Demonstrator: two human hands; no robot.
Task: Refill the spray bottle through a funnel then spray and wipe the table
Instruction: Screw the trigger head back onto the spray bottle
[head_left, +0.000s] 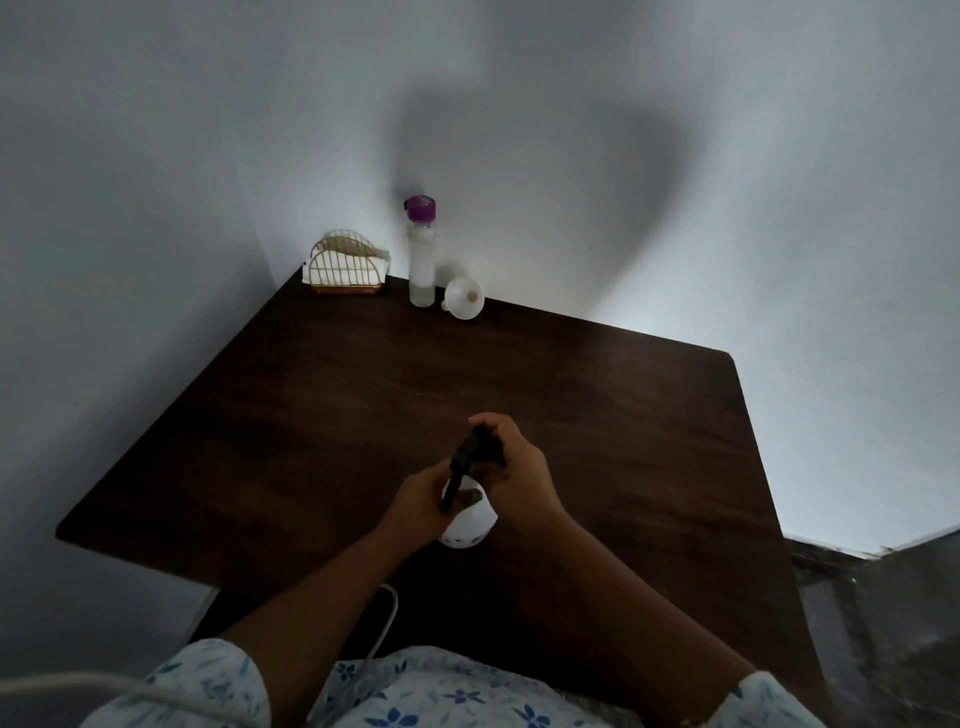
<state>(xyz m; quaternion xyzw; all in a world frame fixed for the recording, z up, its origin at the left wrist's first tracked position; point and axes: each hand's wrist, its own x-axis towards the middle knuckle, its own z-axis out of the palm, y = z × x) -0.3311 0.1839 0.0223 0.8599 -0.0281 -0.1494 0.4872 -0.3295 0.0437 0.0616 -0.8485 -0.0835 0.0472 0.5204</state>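
Observation:
A white spray bottle stands on the dark wooden table near its front edge. My left hand grips the bottle's upper body. My right hand is closed around the black spray head, which sits at the bottle's neck; I cannot tell whether it is screwed on. At the far corner stands a clear water bottle with a purple cap. A white funnel lies on its side just right of it.
A gold wire napkin holder with white napkins stands at the table's far left corner, against the white walls. A white cable hangs below the table's front edge by my lap.

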